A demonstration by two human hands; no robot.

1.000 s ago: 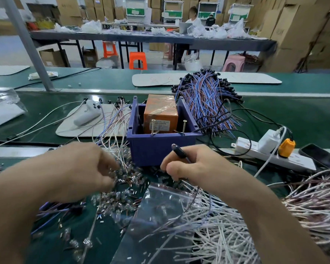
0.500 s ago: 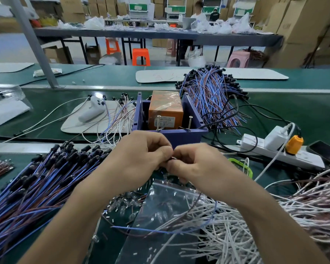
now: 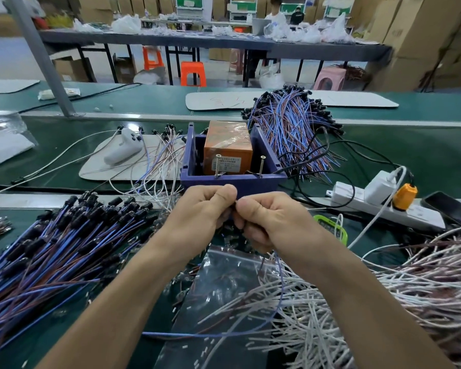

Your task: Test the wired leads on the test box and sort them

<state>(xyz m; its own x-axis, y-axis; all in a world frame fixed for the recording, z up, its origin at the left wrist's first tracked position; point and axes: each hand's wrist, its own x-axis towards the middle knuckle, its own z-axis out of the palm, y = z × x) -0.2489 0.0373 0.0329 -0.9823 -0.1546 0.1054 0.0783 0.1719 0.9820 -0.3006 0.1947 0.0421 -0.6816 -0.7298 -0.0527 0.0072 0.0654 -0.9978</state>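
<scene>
Green tabletop [image 3: 410,155] in a busy workshop, heaped with wire. Just before the purple test box [image 3: 232,182], left hand [image 3: 205,209] and right hand [image 3: 266,222] fingertip to fingertip, pinching, seemingly, one blue lead [image 3: 279,283]; pinched end hidden. Tail looping down over a clear bag [image 3: 224,288]. Worth keeping the lead's two ends apart, then touching one to each upright screw [image 3: 218,166] on the box's near wall before sorting.

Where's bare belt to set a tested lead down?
Bare belt right of the far bundle, beyond the power strip; another patch left of the mat. Crowded up front: blue leads left, bag and white leads right.
</scene>
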